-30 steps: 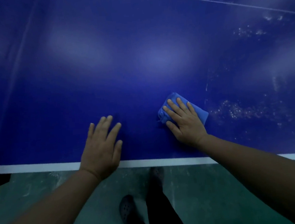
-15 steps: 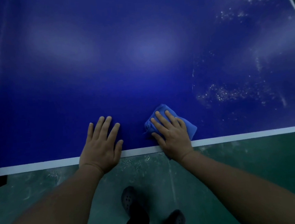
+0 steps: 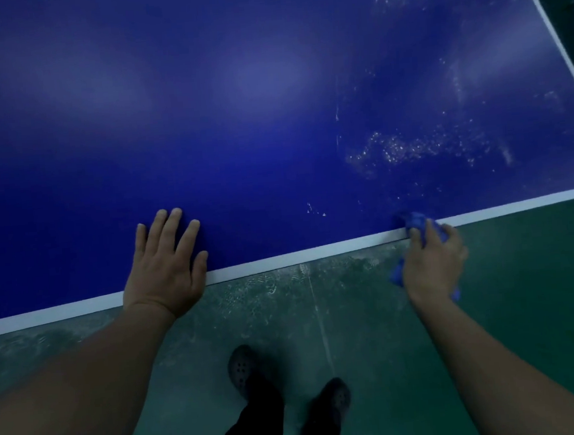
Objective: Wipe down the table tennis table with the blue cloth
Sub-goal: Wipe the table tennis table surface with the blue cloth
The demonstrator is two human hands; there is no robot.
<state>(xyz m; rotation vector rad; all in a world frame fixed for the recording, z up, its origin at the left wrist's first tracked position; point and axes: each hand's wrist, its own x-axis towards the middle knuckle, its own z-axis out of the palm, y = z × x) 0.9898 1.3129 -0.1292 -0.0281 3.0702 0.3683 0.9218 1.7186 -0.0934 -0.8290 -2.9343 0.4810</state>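
The dark blue table tennis table [image 3: 238, 135] fills the upper part of the head view, with a white stripe along its near edge. My left hand [image 3: 165, 264] lies flat on the table at that edge, fingers straight and spread. My right hand [image 3: 433, 260] grips the blue cloth [image 3: 416, 222], bunched up, at the near edge on the right; most of the hand is past the edge, over the floor. Bits of cloth stick out above and below the hand.
White speckled residue [image 3: 410, 145] covers the table's right part, with more at the far right. The table's right edge [image 3: 553, 35] runs along the upper right. Below the table lies a green floor [image 3: 356, 332], and my two dark shoes [image 3: 243, 372] stand there.
My right hand slid the cloth off the surface to the near edge, moved right, and now grips it bunched instead of pressing it flat. The view shifted right; my left hand stayed planted.
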